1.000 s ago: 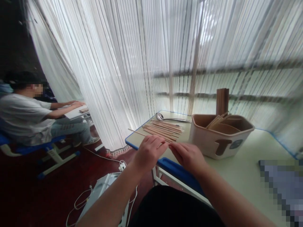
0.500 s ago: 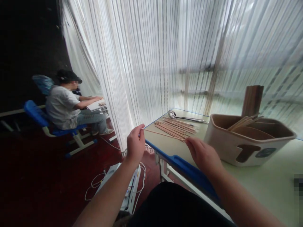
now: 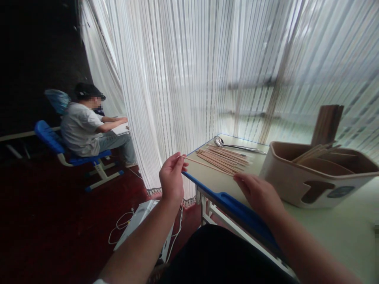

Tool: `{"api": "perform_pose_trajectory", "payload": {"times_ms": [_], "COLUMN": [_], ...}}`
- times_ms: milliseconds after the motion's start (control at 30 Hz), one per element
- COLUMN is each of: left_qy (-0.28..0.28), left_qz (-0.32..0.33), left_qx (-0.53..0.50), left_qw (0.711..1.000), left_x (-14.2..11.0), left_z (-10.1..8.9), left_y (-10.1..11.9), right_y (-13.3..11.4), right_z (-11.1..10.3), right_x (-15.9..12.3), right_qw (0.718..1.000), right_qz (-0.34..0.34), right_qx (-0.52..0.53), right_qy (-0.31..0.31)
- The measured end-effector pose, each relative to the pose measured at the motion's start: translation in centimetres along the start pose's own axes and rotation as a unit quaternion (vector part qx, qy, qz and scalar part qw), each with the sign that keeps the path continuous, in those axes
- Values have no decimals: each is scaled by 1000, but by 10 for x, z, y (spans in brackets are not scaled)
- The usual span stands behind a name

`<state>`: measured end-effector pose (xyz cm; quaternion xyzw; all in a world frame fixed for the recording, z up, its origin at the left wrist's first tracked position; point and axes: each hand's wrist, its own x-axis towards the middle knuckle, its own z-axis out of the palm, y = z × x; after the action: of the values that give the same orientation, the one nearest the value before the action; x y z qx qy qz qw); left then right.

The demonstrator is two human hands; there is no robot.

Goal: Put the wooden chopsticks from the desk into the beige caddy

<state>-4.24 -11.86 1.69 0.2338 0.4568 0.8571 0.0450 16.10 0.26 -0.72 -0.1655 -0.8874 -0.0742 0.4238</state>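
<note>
My left hand (image 3: pixel 171 176) is raised off the table's left corner and pinches the end of one thin wooden stick (image 3: pixel 204 163) that reaches back toward the pile. My right hand (image 3: pixel 258 193) rests on the table near the front edge, fingers curled, touching the near end of the pile of wooden sticks (image 3: pixel 222 159). Whether it grips a stick is hidden. A metal slotted spoon (image 3: pixel 233 144) lies just beyond the pile.
A beige plastic bin (image 3: pixel 314 179) holding wooden pieces stands at the right on the pale table with a blue edge (image 3: pixel 233 207). White string curtains hang behind. A seated person (image 3: pixel 85 128) works at another desk to the left. A white box and cables lie on the dark floor.
My left hand has pulled one stick out of the pile, leftward and up past the table corner. My right hand has stayed at the pile. The camera has turned to the left.
</note>
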Motion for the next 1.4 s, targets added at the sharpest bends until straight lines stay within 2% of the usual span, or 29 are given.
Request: {"api": "perform_pose_trajectory", "payload": {"times_ms": [133,333,533,600,700,800,867,967,1067,1167,1300,1400], "left_qy": [0,-29,-66,-101,-210,-279,-300,-319,-279,-234,-196,-221], "left_qz": [23,72,88,68,34,62,92,96,87,73,4,-82], "left_qx": [-8,62,103,98,122,171,181,147,90,40,-11,-9], "left_qw": [1000,995,989,988,969,943,932,931,952,969,981,972], "left_x": [-4,-16,-31,-35,-41,-46,-47,-39,-25,-10,1,0], "left_z": [3,3,9,15,27,41,50,66,81,88,84,78], "left_y": [2,9,9,9,15,26,33,41,45,44,36,27], "right_y": [2,2,4,5,5,5,5,6,6,5,4,1], "right_z": [4,10,15,16,17,17,16,11,5,-1,-7,-8], "right_x": [-2,-1,1,1,0,-1,-1,0,1,-1,-2,-1], "right_qw": [999,987,978,977,976,975,975,979,989,996,997,996], "right_qz": [9,56,82,84,79,81,89,115,126,80,17,-15], "right_qx": [5,15,30,37,41,44,55,69,25,-46,-80,-90], "right_qy": [-49,-150,-190,-194,-200,-204,-196,-155,-77,-22,14,13]}}
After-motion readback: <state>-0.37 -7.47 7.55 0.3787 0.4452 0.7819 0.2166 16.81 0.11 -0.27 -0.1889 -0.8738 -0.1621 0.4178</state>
